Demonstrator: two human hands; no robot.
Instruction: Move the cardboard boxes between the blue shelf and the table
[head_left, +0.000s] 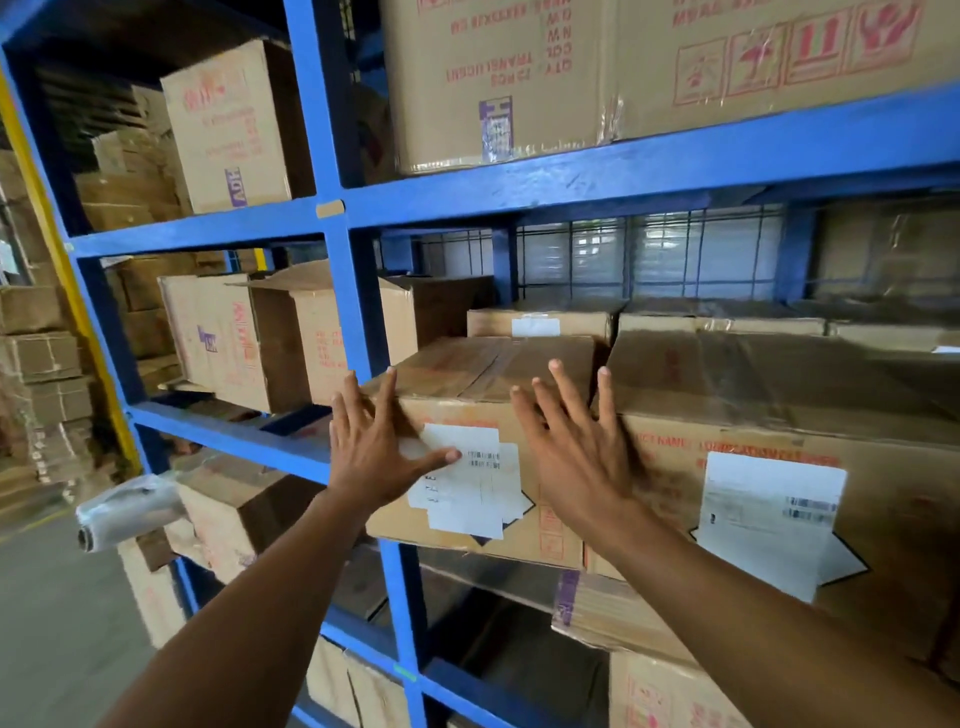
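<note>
Head view: left hand (374, 447) and right hand (576, 452) spread flat against cardboard box (467, 374) on blue shelf (571, 176), middle tier; one white barcode label (467, 499), red print unreadable; second box (779, 395) just right.

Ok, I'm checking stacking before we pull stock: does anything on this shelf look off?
Yes. The big box up top sits upside down: its red print and handling symbols are inverted. In the left bay, an opened box has a flap sticking out.
</note>
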